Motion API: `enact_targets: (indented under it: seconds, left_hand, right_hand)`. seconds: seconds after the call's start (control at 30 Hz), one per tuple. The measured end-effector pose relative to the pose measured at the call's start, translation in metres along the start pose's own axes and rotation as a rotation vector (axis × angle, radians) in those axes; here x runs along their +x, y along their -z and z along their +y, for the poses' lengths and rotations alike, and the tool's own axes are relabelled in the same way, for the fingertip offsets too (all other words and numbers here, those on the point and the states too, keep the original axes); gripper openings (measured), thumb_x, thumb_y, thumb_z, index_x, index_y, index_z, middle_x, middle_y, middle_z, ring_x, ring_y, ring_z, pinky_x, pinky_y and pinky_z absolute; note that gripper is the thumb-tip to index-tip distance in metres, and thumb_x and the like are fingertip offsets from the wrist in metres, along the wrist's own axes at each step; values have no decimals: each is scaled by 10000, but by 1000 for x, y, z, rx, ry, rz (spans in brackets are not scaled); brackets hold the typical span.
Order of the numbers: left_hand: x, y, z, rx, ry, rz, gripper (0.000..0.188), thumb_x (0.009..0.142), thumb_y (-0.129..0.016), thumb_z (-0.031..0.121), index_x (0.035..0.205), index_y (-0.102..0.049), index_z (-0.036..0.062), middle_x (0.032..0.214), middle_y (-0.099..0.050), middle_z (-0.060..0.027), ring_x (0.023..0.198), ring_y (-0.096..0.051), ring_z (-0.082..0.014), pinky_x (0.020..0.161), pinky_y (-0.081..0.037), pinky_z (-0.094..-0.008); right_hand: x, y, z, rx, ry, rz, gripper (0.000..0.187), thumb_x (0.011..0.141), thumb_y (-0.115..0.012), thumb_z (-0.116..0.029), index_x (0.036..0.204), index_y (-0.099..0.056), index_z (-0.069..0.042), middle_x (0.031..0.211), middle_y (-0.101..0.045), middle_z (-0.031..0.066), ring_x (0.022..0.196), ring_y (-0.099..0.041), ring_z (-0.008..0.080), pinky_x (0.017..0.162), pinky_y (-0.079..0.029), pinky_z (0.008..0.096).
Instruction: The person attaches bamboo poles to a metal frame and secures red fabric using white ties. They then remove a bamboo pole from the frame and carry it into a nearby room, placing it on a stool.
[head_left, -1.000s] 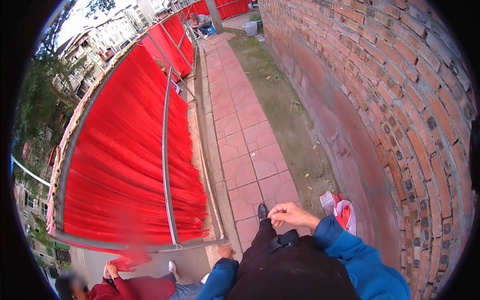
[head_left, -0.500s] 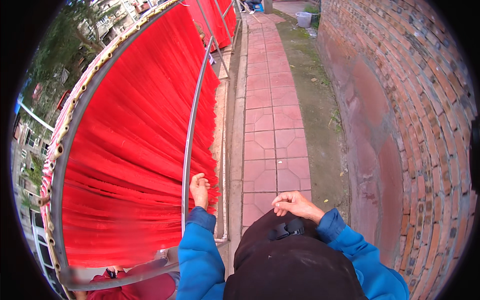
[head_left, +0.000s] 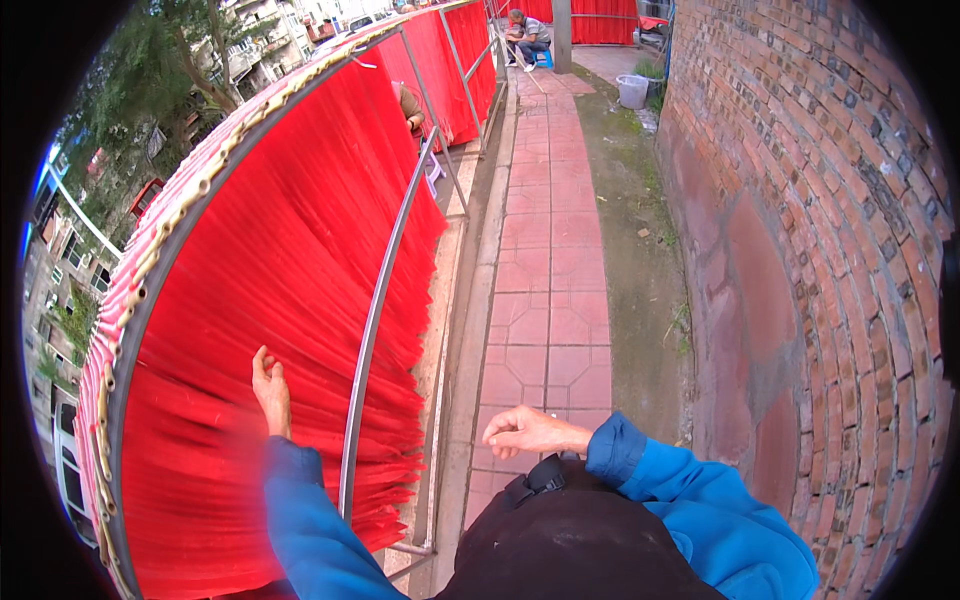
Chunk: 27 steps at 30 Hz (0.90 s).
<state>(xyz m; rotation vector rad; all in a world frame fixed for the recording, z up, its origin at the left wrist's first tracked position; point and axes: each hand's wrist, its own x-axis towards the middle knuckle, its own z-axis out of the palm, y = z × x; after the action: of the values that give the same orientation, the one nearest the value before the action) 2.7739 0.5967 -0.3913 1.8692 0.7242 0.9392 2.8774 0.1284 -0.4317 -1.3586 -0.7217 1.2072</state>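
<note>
My left hand [head_left: 271, 391] is raised in front of long red strands [head_left: 270, 270] that hang in a dense sheet. Its fingers are half curled and apart, with nothing seen in them. Whether it touches the strands I cannot tell. A grey metal bar [head_left: 383, 280] slants up just right of that hand. My right hand [head_left: 535, 432] hovers over the tiled path in front of my body, its fingers loosely closed on nothing that I can see. Bamboo poles [head_left: 200, 187] line the top of the rack, and the strands drop from them.
A red tiled path [head_left: 545, 260] runs ahead between the rack and a brick wall [head_left: 820, 220]. Farther on, a pale bucket [head_left: 632, 91] stands by the wall. A person [head_left: 528, 40] sits at the path's far end; another person's arm [head_left: 410, 108] shows behind the rack.
My left hand has moved left, past the metal bar, to in front of the red strands. My right hand has shifted left. The view has tilted up, showing more of the far end.
</note>
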Motion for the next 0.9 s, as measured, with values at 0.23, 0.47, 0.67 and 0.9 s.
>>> enact_targets:
  seconds: [0.23,0.47,0.67,0.9]
  left_hand:
    - [37,-6,-34,98,359,144,540,870,-535,41,1375,-348,74,966,-515,-33,787,-495,-119,662,-448,-271]
    - [62,-5,-75,139,297,131,547,889,-518,20,1396,-319,73,1101,-508,-113,897,-519,-170,728,-457,-282]
    - [70,21,-126,136,335,157,580,867,-519,-13,1402,-315,70,1194,-480,-162,1052,-504,-243,924,-401,-350]
    - [78,47,-180,165,202,290,557,851,-534,5,1368,-377,140,1023,-492,-35,746,-471,-106,602,-408,-239]
  right_hand:
    - [66,59,-19,-25,-54,-109,204,920,-558,-180,1043,-623,-30,815,-637,46,742,-622,113,654,-516,258]
    - [183,78,-52,-89,-14,-136,195,915,-543,-181,1021,-621,-38,787,-634,39,694,-618,109,613,-508,245]
    - [289,63,-121,-193,107,-252,164,863,-522,-170,876,-605,-30,726,-627,59,628,-625,129,529,-506,254]
    - [387,45,-186,-353,141,-433,172,855,-524,-163,883,-594,-9,769,-624,56,659,-609,126,569,-507,265]
